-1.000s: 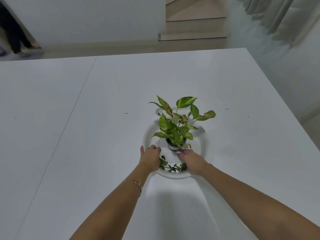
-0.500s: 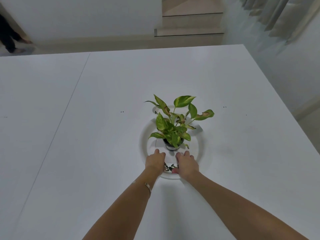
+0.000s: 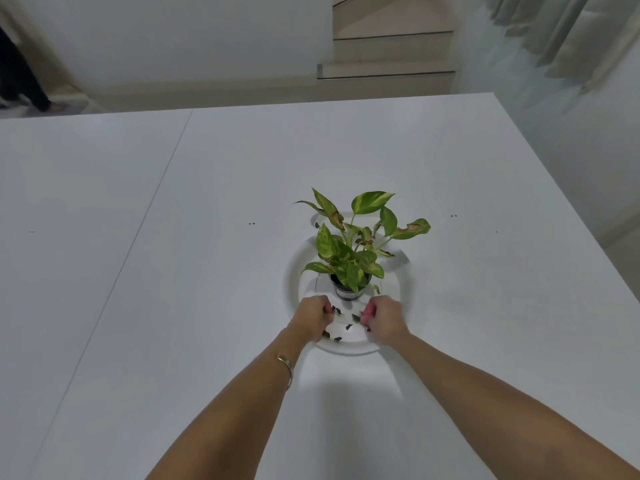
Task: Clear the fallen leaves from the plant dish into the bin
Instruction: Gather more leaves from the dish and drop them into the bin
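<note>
A round white dish [image 3: 404, 285] sits mid-table with a small potted plant [image 3: 349, 258] in a dark pot at its centre. Dark fallen leaves [image 3: 348, 328] lie scattered on the near part of the dish. My left hand [image 3: 311, 315] is curled into a fist at the dish's near left, with dark leaf bits showing at its fingers. My right hand [image 3: 384, 317] is curled at the near right, also pinching dark leaf pieces. No bin is in view.
The white table [image 3: 207, 271] stretches wide around the dish, with a seam running down its left part. Beyond its far edge are stairs [image 3: 388, 57], a curtain [image 3: 554, 32] at the right, and a person's legs [image 3: 20, 81] at far left.
Both hands have gone from lying flat over the leaf pile to closed fists gathering leaves, and have drawn slightly apart. Fewer leaves lie between them.
</note>
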A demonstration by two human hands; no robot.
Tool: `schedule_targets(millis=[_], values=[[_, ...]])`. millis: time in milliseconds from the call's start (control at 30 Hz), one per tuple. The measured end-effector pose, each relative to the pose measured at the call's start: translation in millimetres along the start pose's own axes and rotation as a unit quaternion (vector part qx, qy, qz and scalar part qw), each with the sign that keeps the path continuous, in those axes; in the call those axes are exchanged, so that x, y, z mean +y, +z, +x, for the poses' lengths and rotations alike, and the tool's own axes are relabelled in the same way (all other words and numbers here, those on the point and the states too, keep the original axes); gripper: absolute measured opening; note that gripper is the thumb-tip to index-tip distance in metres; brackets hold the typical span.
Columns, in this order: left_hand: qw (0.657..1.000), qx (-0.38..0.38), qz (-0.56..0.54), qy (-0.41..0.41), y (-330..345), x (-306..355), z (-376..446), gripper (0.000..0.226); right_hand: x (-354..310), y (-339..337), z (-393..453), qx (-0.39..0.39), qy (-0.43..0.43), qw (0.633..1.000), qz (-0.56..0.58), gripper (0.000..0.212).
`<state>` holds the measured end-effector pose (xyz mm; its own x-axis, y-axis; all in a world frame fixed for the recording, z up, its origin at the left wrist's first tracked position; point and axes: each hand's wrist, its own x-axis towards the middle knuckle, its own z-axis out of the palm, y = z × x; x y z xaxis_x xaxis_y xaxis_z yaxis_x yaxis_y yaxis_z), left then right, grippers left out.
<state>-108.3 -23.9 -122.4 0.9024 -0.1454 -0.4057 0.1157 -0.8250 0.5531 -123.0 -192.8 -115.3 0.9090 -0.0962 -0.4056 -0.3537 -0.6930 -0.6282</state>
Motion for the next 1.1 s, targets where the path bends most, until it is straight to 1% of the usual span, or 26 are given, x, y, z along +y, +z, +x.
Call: schedule_targets(millis=[67, 100, 200, 267, 333, 433, 500, 567, 633, 733, 800, 933, 1100], values=[[0.995, 0.016, -0.096, -0.038, -8, 1, 4, 0.011, 4, -8, 6, 0.020, 0.070, 0.992, 0.107, 0.031], [0.989, 0.021, -0.141, -0.052, -13, 1, 2, 0.008, 5, -12, 6, 0.022, 0.092, 0.984, 0.153, 0.032], [0.953, 0.005, -0.293, -0.082, -25, -1, 3, 0.007, 9, -18, 11, 0.020, 0.128, 0.958, 0.257, 0.026], [0.930, 0.001, -0.357, -0.086, -33, 2, -11, 0.006, 9, -22, 6, 0.002, 0.131, 0.937, 0.324, 0.020], [0.915, 0.007, -0.396, -0.082, -40, 2, -25, 0.008, 6, -22, 3, -0.033, 0.118, 0.912, 0.391, 0.019], [0.897, 0.018, -0.434, -0.083, -44, -4, -44, 0.014, -2, -16, 0, -0.076, 0.105, 0.888, 0.441, 0.018], [0.881, 0.037, -0.463, -0.089, -45, -17, -62, 0.012, -8, -3, -4, -0.108, 0.103, 0.881, 0.449, 0.019], [0.876, 0.042, -0.473, -0.087, -48, -21, -71, 0.011, -13, 0, -4, -0.115, 0.099, 0.873, 0.463, 0.018], [0.861, 0.064, -0.495, -0.097, -48, -43, -95, 0.010, -27, 20, -15, -0.152, 0.089, 0.877, 0.447, 0.018], [0.841, 0.084, -0.522, -0.113, -51, -69, -125, 0.007, -46, 44, -28, -0.185, 0.076, 0.882, 0.427, 0.020], [0.819, 0.113, -0.548, -0.126, -56, -99, -155, 0.006, -70, 69, -43, -0.216, 0.059, 0.886, 0.406, 0.018], [0.798, 0.150, -0.567, -0.137, -67, -153, -211, 0.006, -110, 116, -70, -0.267, 0.035, 0.884, 0.382, 0.017], [0.754, 0.226, -0.592, -0.170, -82, -243, -310, 0.007, -172, 211, -133, -0.338, -0.001, 0.884, 0.322, 0.014]])
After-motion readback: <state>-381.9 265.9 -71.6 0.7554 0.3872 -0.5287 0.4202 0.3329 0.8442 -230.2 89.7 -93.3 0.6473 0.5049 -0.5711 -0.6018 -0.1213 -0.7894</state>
